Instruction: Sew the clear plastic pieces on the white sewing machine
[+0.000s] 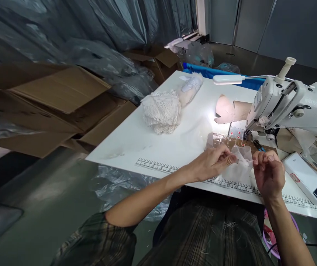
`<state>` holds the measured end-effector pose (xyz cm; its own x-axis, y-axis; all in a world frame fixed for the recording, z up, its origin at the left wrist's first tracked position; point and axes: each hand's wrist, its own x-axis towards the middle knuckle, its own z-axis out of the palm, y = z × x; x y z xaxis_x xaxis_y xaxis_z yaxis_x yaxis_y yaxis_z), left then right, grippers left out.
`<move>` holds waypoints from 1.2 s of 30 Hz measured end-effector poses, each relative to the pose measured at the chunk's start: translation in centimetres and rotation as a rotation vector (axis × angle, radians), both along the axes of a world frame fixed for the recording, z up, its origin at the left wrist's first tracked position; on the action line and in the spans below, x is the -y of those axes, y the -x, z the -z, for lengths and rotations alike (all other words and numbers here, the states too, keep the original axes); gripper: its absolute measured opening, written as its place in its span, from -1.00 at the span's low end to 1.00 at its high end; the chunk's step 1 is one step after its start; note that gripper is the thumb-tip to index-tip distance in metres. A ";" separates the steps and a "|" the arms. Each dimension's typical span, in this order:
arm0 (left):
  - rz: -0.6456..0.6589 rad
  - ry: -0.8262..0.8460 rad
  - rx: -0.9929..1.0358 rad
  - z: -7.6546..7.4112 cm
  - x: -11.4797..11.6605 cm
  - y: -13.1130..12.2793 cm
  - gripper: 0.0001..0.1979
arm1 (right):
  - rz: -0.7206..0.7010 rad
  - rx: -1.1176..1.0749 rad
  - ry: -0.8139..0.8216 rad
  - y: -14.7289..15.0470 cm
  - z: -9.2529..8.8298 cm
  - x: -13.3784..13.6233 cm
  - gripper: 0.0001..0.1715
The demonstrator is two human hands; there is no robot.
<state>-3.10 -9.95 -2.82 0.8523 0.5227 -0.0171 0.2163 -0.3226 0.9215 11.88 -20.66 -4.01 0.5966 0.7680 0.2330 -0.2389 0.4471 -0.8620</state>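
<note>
A small piece of sheer white fabric (241, 158) is stretched between my two hands, just over the table's front edge and bunched near its middle. My left hand (215, 162) pinches its left side between thumb and fingers. On the other side, my right hand (270, 173) has its fingers curled and closed at the fabric's right end; the exact grip is partly hidden. Behind them stands a white sewing machine (285, 99), its needle area lit by a lamp (228, 79). Dark-handled snips (258, 145) lie near the machine's foot.
On the white table (125, 147) sit a bundle of white lace (162, 111), a wrapped roll (191, 88) and brown paper pieces (233, 110). A white power bank (305, 177) lies at right. Printed rulers run along the front edge. Open cardboard boxes (58, 99) stand at left.
</note>
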 end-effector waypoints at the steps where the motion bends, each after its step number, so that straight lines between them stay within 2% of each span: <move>1: 0.022 0.111 0.037 0.2 0.4 0.0 -0.65 | 0.003 0.022 -0.002 0.1 0.0 0.0 -0.68; 4: -0.021 0.376 0.240 0.9 1.4 -0.4 -0.49 | 0.022 0.122 0.002 0.5 0.0 0.1 -0.66; 6: -0.088 0.405 0.354 1.0 1.8 -0.6 -0.40 | 0.049 0.183 0.015 0.5 0.0 0.3 -0.66; 9: -0.165 0.250 0.439 1.0 1.7 -0.4 -0.45 | 0.089 0.204 0.028 0.4 0.2 0.5 -0.66; 13: -0.182 -0.036 0.428 1.0 1.3 0.0 -0.85 | 0.106 0.198 0.034 0.3 0.5 0.5 -0.65; 15: -0.166 -0.080 0.399 1.0 1.2 0.2 -0.90 | 0.107 0.224 0.049 0.3 0.7 0.5 -0.65; 19: -0.126 0.080 0.340 0.8 1.1 0.0 -0.82 | 0.113 0.325 0.118 0.4 0.9 0.6 -0.66; 22: -0.144 0.332 0.307 0.7 0.9 -0.5 -0.56 | 0.084 0.435 0.158 1.0 0.7 0.8 -0.68; 25: -0.123 0.574 0.258 0.6 0.6 -0.9 -0.54 | -0.002 0.571 0.119 1.7 0.3 1.0 -0.75; 28: -0.193 0.537 0.280 0.5 0.7 -0.8 -0.57 | -0.061 0.674 0.123 1.8 -0.1 1.0 -0.83; 33: -0.450 0.400 0.357 0.6 2.1 -0.8 -0.57 | 0.073 0.551 0.263 1.4 -0.1 0.5 -0.72; 36: -0.461 0.435 0.416 0.8 2.4 -1.4 -0.55 | 0.091 0.497 0.267 1.6 -0.2 0.2 -0.68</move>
<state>-1.66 -12.40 -3.67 0.5300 0.8475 -0.0284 -0.1516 0.1276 0.9802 10.23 -20.85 -3.79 0.5314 0.7895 0.3071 0.2534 0.1978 -0.9469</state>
